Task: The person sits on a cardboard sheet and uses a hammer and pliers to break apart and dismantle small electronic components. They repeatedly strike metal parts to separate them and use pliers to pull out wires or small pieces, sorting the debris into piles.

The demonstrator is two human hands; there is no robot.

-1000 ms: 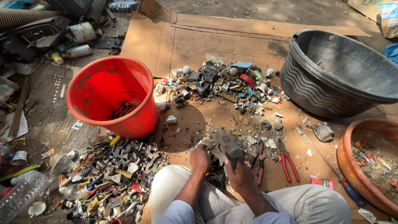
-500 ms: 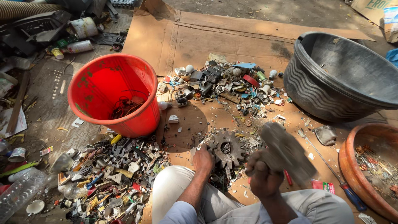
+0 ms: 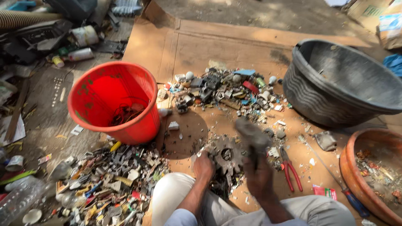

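Observation:
I sit on brown cardboard [image 3: 209, 46] with a round, toothed metal part [image 3: 226, 155] between my knees. My left hand [image 3: 204, 166] rests on its left edge and steadies it. My right hand [image 3: 257, 175] is closed around the handle of a hammer [image 3: 251, 136], whose blurred grey head is just above the part's right side. A heap of mixed scrap pieces [image 3: 226, 92] lies on the cardboard beyond the part.
A red bucket [image 3: 113, 100] with wires inside stands at the left, and sorted metal scrap [image 3: 109, 184] is piled below it. A large black tub [image 3: 347, 83] is at the right, a clay bowl [image 3: 372, 171] below it. Red-handled pliers [image 3: 290, 169] lie beside my right hand.
My right hand raised the hammer to the right half a second ago and has now swung it down onto the toothed part. My left hand stayed on the part.

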